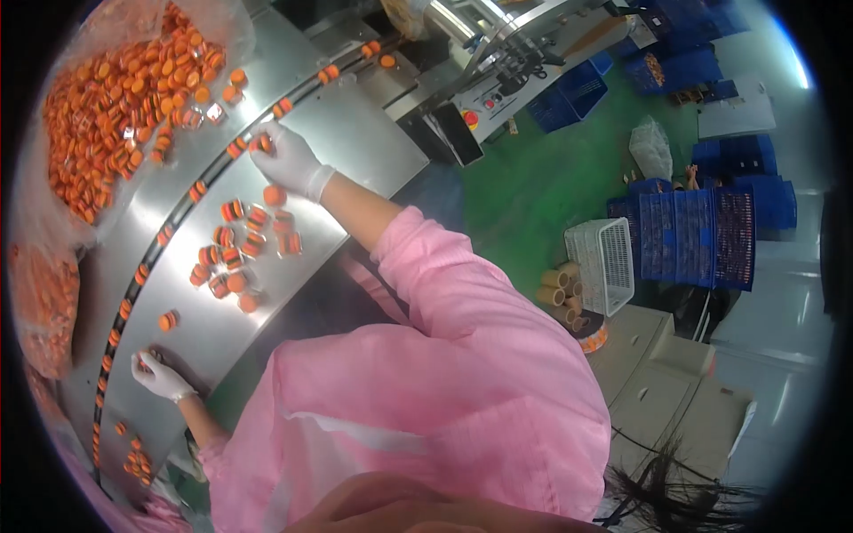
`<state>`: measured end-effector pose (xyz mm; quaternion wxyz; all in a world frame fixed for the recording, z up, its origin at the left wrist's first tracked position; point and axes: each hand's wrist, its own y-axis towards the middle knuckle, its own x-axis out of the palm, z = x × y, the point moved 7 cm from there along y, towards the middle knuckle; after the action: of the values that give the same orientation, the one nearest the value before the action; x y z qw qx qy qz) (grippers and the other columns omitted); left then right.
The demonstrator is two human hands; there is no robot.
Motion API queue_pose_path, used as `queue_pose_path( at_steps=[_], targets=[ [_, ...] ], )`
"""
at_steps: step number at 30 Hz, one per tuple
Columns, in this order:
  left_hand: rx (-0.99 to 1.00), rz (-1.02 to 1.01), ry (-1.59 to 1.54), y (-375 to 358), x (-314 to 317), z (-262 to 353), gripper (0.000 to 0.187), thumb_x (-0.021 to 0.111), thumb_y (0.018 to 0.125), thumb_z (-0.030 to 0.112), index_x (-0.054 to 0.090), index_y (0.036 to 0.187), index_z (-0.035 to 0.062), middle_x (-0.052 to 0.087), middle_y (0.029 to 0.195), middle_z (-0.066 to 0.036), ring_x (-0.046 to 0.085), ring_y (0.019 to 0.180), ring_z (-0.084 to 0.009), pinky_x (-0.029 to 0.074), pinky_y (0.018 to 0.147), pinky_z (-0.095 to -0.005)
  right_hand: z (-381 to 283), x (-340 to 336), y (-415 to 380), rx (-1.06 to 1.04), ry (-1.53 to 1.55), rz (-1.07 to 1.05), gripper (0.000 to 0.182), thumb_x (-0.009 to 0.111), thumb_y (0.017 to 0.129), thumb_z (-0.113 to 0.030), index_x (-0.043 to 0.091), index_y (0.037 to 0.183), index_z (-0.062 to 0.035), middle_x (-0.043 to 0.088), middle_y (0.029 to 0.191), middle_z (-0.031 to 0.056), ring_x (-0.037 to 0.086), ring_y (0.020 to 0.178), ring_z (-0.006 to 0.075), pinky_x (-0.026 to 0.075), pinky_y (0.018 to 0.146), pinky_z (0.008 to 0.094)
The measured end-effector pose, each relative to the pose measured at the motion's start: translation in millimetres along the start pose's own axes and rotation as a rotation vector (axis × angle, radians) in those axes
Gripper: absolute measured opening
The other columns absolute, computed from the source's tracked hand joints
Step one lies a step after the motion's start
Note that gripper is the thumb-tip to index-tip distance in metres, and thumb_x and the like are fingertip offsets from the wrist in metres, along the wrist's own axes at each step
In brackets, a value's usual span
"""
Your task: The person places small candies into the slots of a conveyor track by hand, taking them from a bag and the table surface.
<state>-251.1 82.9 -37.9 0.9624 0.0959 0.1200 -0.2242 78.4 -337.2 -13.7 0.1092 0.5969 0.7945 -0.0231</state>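
Observation:
My right hand (291, 162), in a white glove, is closed on a small burger-shaped candy (263, 143) striped orange and dark, right beside the conveyor. The narrow black conveyor (177, 216) curves across the steel table, carrying a spaced row of the same candies. My left hand (161, 377), also gloved, is near the lower part of the conveyor. Its fingers are curled together, and what they hold is mostly hidden. A single candy (168, 320) lies just above it. Between my hands, several loose candies (232, 258) are scattered, some in clear wrappers.
Beyond the conveyor lies a large heap of candies (115, 115) on clear plastic, with a filled bag (44, 311) below it. A small pile (138, 464) sits near the left end. A machine (498, 53) stands at the conveyor's top end. Blue crates (693, 235) and a white basket (601, 262) are right.

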Motion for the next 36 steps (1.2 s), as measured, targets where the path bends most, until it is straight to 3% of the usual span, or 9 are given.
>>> queue_pose_path(
  at_steps=[3, 13, 20, 22, 23, 24, 29, 36],
  targets=[
    [-0.029, 0.049, -0.008, -11.1, 8.7, 14.9, 0.032, 0.053, 0.095, 0.020, 0.047, 0.121, 0.0017, 0.062, 0.089, -0.005, 0.058, 0.075, -0.0099, 0.047, 0.064, -0.0212, 9.0, 3.6, 2.5, -0.008, 0.027, 0.000, 0.035, 0.064, 0.078, -0.019, 0.056, 0.109, -0.0046, 0.060, 0.087, 0.0098, 0.059, 0.076, 0.0197, 0.049, 0.072, 0.0309],
    [-0.042, 0.016, -0.017, -4.0, 5.1, 1.9, 0.032, 0.050, 0.097, 0.021, 0.055, 0.122, 0.0025, 0.060, 0.089, -0.003, 0.055, 0.073, -0.0076, 0.048, 0.066, -0.0224, -0.2, 1.1, -0.4, 0.013, -0.046, -0.034, 0.034, 0.063, 0.079, -0.020, 0.057, 0.108, -0.0049, 0.062, 0.091, 0.0122, 0.062, 0.082, 0.0228, 0.049, 0.076, 0.0317],
    [-0.082, 0.015, 0.016, -6.8, 8.6, 8.2, 0.036, 0.049, 0.097, 0.024, 0.055, 0.123, 0.0002, 0.062, 0.095, -0.004, 0.058, 0.077, -0.0091, 0.050, 0.071, -0.0238, 16.4, 5.8, 3.9, 0.004, -0.054, -0.030, 0.030, 0.062, 0.080, -0.017, 0.057, 0.107, -0.0051, 0.063, 0.092, 0.0124, 0.062, 0.083, 0.0225, 0.049, 0.078, 0.0310],
    [-0.061, 0.044, 0.003, -9.8, 10.8, 12.1, 0.036, 0.049, 0.097, 0.025, 0.056, 0.123, -0.0003, 0.063, 0.101, -0.005, 0.060, 0.085, -0.0105, 0.050, 0.077, -0.0249, 45.9, 16.3, 12.2, -0.057, 0.137, 0.015, 0.028, 0.062, 0.080, -0.014, 0.057, 0.106, -0.0052, 0.063, 0.093, 0.0119, 0.063, 0.082, 0.0216, 0.049, 0.076, 0.0313],
    [-0.021, 0.050, 0.130, -18.3, 13.7, 32.1, 0.036, 0.050, 0.097, 0.024, 0.056, 0.122, -0.0003, 0.063, 0.103, -0.006, 0.060, 0.088, -0.0116, 0.050, 0.080, -0.0255, 36.9, 16.4, 10.1, -0.125, 0.071, 0.039, 0.027, 0.062, 0.081, -0.013, 0.056, 0.106, -0.0050, 0.062, 0.092, 0.0116, 0.062, 0.082, 0.0202, 0.049, 0.075, 0.0310],
    [-0.010, 0.013, 0.079, -6.5, 5.0, 5.1, 0.034, 0.051, 0.096, 0.023, 0.057, 0.121, -0.0001, 0.062, 0.105, -0.007, 0.060, 0.088, -0.0120, 0.050, 0.080, -0.0253, 25.1, 9.1, 7.2, -0.197, 0.010, 0.064, 0.027, 0.062, 0.081, -0.012, 0.055, 0.105, -0.0048, 0.062, 0.091, 0.0113, 0.062, 0.081, 0.0188, 0.049, 0.075, 0.0308],
    [0.056, 0.054, 0.092, -2.0, -1.2, -3.2, 0.027, 0.054, 0.093, 0.014, 0.061, 0.116, 0.0018, 0.058, 0.106, -0.006, 0.059, 0.087, -0.0118, 0.050, 0.077, -0.0240, -3.9, 8.0, 0.3, -0.211, -0.043, -0.010, 0.026, 0.062, 0.081, -0.010, 0.054, 0.104, -0.0041, 0.060, 0.088, 0.0080, 0.059, 0.079, 0.0173, 0.048, 0.073, 0.0291],
    [0.076, 0.077, 0.157, -10.4, 2.7, 17.6, 0.025, 0.056, 0.092, 0.014, 0.063, 0.113, 0.0036, 0.058, 0.101, -0.007, 0.060, 0.084, -0.0119, 0.051, 0.074, -0.0244, 33.5, 8.9, 7.4, -0.091, 0.062, -0.058, 0.028, 0.063, 0.082, -0.009, 0.055, 0.108, -0.0022, 0.057, 0.104, 0.0090, 0.054, 0.099, 0.0158, 0.043, 0.089, 0.0286]
  ],
)
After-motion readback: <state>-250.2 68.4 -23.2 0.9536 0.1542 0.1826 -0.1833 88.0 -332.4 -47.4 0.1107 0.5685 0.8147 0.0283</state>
